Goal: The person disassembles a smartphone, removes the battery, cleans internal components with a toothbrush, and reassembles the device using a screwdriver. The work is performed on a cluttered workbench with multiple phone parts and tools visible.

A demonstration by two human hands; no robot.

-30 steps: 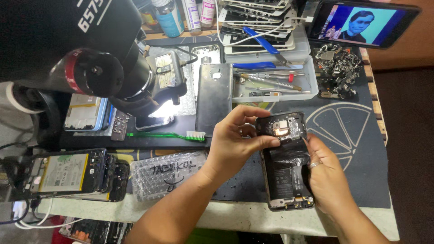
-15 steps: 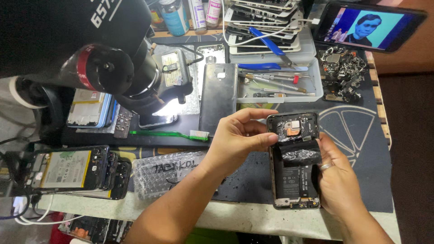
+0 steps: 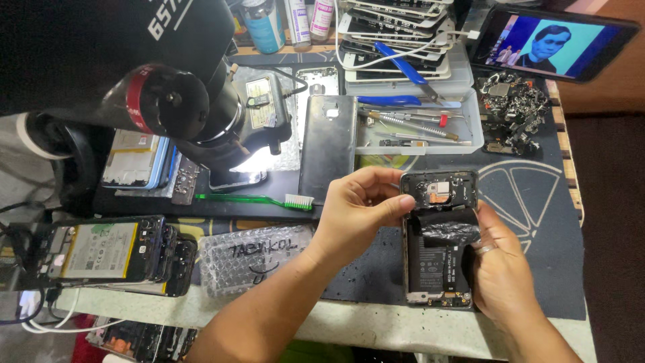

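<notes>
Left hand (image 3: 359,208) pinches the opened phone (image 3: 438,242) (right hand (image 3: 500,269) cradling it).

A green toothbrush (image 3: 255,199) is laid beside a black phone back cover (image 3: 328,146); tweezers and screwdrivers are kept in a clear tray (image 3: 470,138), and a bubble-wrap pouch (image 3: 255,257) is seen nearby.

I see the counter (image 3: 349,329) carrying a black mat (image 3: 537,222), with a bubble-wrap bag (image 3: 252,255) at its nine o'clock and opened phones (image 3: 107,252) beyond.
</notes>
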